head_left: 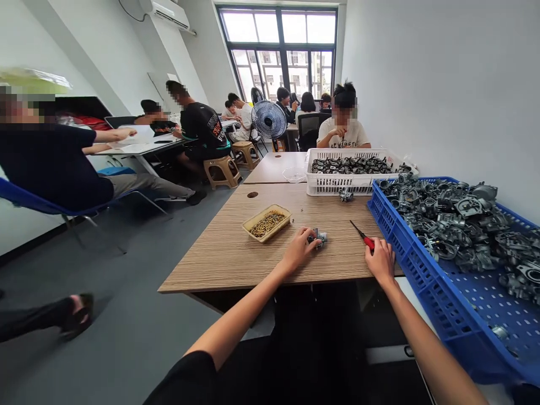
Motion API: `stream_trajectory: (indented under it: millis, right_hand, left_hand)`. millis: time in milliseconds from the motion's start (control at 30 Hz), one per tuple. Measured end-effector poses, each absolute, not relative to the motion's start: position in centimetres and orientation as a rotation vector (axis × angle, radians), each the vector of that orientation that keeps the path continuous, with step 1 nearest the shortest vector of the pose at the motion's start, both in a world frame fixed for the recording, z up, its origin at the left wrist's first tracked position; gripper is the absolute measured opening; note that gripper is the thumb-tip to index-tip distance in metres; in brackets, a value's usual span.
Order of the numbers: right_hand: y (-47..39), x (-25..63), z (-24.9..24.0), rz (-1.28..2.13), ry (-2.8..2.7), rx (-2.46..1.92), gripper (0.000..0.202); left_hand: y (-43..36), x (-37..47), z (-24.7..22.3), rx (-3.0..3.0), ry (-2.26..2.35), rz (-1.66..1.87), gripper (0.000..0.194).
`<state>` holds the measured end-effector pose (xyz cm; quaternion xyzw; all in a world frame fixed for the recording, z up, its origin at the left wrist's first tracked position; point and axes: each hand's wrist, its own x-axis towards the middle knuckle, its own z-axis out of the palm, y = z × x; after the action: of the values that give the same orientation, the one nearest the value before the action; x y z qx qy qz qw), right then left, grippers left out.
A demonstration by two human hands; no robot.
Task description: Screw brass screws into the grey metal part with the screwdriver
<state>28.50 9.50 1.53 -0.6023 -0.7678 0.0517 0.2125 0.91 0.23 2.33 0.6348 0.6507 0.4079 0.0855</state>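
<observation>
On the wood-grain table (219,259), my left hand (300,247) is closed around a small grey metal carburetor (322,238), thumb and fingers on its near side. My right hand (381,260) rests near the table's right edge, wrapped round the red handle of a screwdriver (368,242). The dark shaft points away and to the left, clear of the carburetor. A shallow cream tray (262,238) full of small brass-coloured parts stands to the left of my left hand. Another carburetor (346,195) lies farther back, beside the white crate.
At my right a blue crate (422,270) holds a heap of carburetors. Behind the table's middle stands a white crate (329,184) of darker metal parts. A person (343,126) sits facing me beyond it. Other people sit at tables on the left, near a fan (269,120).
</observation>
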Motion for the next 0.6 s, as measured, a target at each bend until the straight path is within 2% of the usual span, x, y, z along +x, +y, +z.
stream_trajectory:
  millis: [133,267,333,433,600]
  right_hand:
    - [9.4,28.5,1.6,0.142,-2.127,-1.677,0.031]
    - [9.3,28.4,1.7,0.150,-2.134,-1.679,0.030]
    - [9.3,28.4,1.8,0.159,-2.136,-1.680,0.031]
    - [9.1,28.4,1.8,0.168,-2.149,-1.674,0.033]
    - [9.3,28.4,1.7,0.181,-2.209,-1.659,0.033]
  left_hand:
    - [-0.6,1.8,1.7,1.912,1.985,1.248,0.024]
    - [0.0,1.3,1.4,1.743,1.976,1.316,0.057]
    - [0.7,1.2,1.5,1.653,1.938,1.260,0.066]
    - [1.7,1.7,1.5,1.637,1.930,1.169,0.056]
    - [3.3,3.6,0.5,1.590,2.032,1.352,0.042]
